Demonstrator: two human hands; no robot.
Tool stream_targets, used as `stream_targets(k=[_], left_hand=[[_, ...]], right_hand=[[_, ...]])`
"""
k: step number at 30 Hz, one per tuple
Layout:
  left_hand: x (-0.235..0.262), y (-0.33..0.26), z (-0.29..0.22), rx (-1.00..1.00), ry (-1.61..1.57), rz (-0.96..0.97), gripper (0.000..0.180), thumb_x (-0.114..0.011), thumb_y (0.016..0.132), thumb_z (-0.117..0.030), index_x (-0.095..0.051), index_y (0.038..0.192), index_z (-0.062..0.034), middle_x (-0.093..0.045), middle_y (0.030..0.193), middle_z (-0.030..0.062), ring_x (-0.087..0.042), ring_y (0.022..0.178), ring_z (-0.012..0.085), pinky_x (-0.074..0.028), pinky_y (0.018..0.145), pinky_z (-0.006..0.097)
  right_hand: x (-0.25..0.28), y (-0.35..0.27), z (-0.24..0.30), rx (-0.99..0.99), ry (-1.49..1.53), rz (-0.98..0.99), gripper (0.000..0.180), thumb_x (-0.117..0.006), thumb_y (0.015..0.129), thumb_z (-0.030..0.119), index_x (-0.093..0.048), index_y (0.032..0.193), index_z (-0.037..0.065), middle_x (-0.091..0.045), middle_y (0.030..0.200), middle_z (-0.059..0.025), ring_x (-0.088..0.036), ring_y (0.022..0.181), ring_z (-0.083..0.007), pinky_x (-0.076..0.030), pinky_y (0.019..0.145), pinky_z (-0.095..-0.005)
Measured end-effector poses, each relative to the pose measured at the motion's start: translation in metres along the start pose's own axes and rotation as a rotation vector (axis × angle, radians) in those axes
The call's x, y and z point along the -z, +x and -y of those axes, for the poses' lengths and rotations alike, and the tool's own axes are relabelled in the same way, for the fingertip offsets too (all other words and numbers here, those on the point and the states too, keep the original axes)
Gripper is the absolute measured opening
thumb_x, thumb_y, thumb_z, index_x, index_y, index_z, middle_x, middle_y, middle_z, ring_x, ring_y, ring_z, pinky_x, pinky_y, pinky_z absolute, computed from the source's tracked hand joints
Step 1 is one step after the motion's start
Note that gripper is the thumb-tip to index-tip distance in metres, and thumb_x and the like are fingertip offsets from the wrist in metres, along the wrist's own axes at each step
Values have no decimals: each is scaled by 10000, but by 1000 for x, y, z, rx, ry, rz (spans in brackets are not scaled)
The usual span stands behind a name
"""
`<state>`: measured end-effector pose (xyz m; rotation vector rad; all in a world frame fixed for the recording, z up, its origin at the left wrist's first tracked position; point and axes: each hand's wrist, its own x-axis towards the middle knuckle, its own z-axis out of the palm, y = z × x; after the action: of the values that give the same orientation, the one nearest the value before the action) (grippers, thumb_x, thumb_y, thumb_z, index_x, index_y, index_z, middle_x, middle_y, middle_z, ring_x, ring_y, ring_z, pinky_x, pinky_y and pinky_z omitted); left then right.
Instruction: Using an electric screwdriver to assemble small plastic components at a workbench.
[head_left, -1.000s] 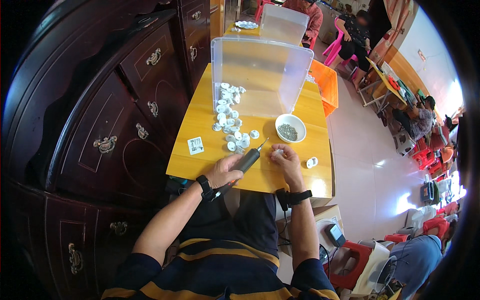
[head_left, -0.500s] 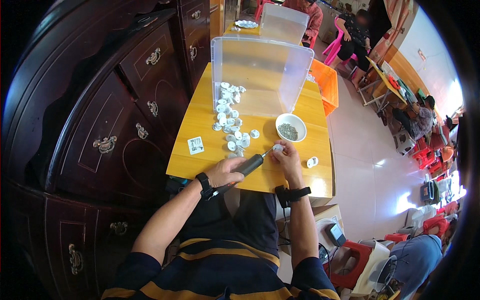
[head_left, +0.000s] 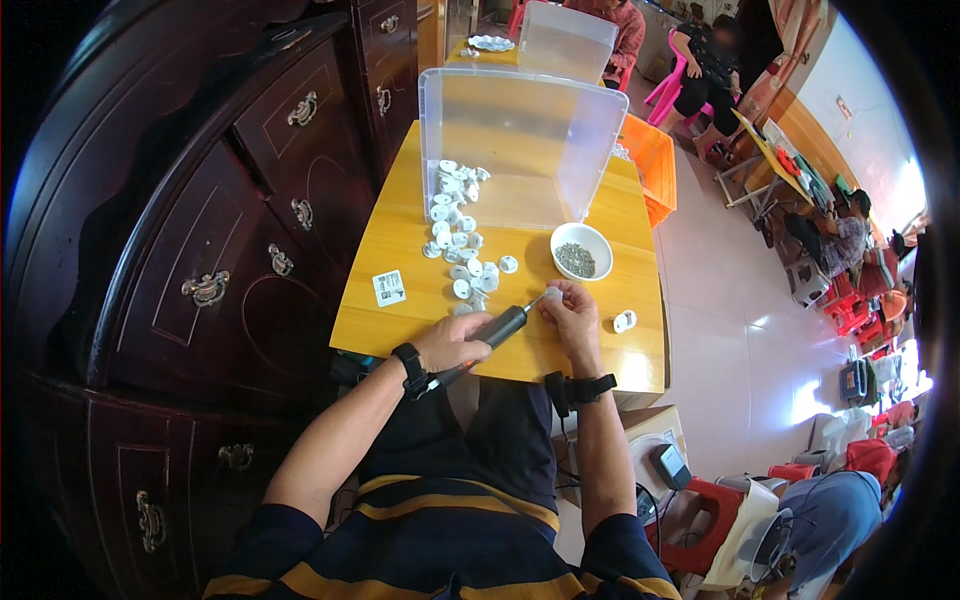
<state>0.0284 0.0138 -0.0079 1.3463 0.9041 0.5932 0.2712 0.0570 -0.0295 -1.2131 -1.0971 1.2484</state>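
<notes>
Hands work at the near edge of a yellow wooden table (head_left: 400,330): the left hand (head_left: 452,343) is wrapped around a dark electric screwdriver (head_left: 497,327), whose tip points at a small white part (head_left: 553,294) pinched in the fingers of the right hand (head_left: 570,318). Just beyond them lie a scatter of white round parts (head_left: 458,225), a white label (head_left: 389,288) and a white bowl (head_left: 581,251) of small dark screws, with one more white piece (head_left: 624,321) off to the right. Farther back stands a clear plastic bin (head_left: 520,140) on its side, with an orange crate (head_left: 655,160) beside it.
</notes>
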Motion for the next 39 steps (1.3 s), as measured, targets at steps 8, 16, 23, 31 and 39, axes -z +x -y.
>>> stream_targets(k=[8, 16, 23, 31, 39], left_hand=[[-2, 2, 1, 0, 26, -34, 468, -599, 804, -168, -581, 1242, -3, -645, 810, 50, -610, 691, 113, -492, 625, 271], [-2, 0, -3, -13, 48, -34, 474, -600, 809, -168, -573, 1249, 6, -643, 808, 50, -610, 697, 115, -497, 636, 269], [-1, -1, -3, 10, 20, -32, 484, -598, 811, -163, -563, 1259, 17, -650, 854, 54, -606, 714, 109, -496, 640, 266], [0, -1, -3, 17, -59, 4, 473, -594, 816, -104, -551, 1272, 16, -632, 892, 30, -582, 730, 92, -482, 642, 253], [1, 1, -1, 16, -97, 34, 512, -597, 836, -72, -508, 1332, 16, -623, 902, 43, -594, 762, 106, -487, 668, 259]], right_hand=[[-4, -3, 3, 33, -54, -27, 202, -670, 912, 87, -643, 1104, 29, -655, 831, -25, -586, 681, -77, -471, 604, -212], [-4, -4, 1, 46, -57, -29, 196, -666, 911, 75, -644, 1101, 33, -648, 821, -16, -583, 689, -71, -458, 593, -205], [-6, -4, 4, 26, -57, -27, 215, -646, 878, -9, -666, 1087, 37, -657, 862, -8, -595, 712, -69, -492, 638, -212], [0, -2, -3, 23, -27, 8, 215, -651, 893, -18, -653, 1098, 46, -649, 866, -8, -589, 737, -68, -479, 627, -199], [0, -2, -6, 29, -25, 19, 229, -665, 883, -25, -661, 1103, 38, -658, 882, -12, -592, 750, -70, -486, 653, -193]])
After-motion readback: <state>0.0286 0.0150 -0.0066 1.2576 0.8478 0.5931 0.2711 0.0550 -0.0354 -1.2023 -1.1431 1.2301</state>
